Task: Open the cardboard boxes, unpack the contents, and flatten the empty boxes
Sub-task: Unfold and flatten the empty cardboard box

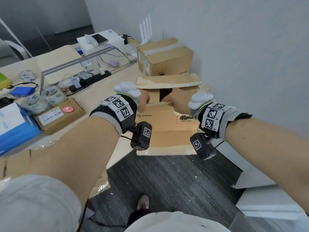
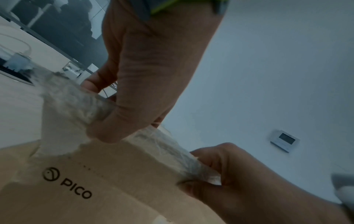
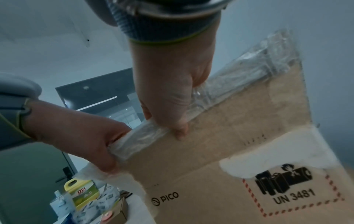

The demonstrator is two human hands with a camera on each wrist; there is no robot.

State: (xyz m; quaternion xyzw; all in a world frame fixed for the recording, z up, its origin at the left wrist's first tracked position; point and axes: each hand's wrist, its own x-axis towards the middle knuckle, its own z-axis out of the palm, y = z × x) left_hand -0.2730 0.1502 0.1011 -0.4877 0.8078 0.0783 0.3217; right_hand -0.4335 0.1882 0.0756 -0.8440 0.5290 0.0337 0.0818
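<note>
Now both hands (image 1: 177, 102) gripping PICO box (image 1: 160, 121)

Fingertips of both hands hidden behind box flap (image 1: 160, 104), box interior dark

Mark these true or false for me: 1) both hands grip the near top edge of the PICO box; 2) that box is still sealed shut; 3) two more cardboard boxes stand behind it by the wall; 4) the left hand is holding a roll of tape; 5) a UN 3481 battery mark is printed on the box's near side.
1) True: the left hand and right hand both curl over the taped near edge of the PICO box.
2) False: its top is open, with the far flap raised and a dark gap showing inside.
3) True: two closed boxes stand behind it.
4) False: the tape rolls lie on the table, untouched.
5) True: the UN 3481 mark is there.
</note>
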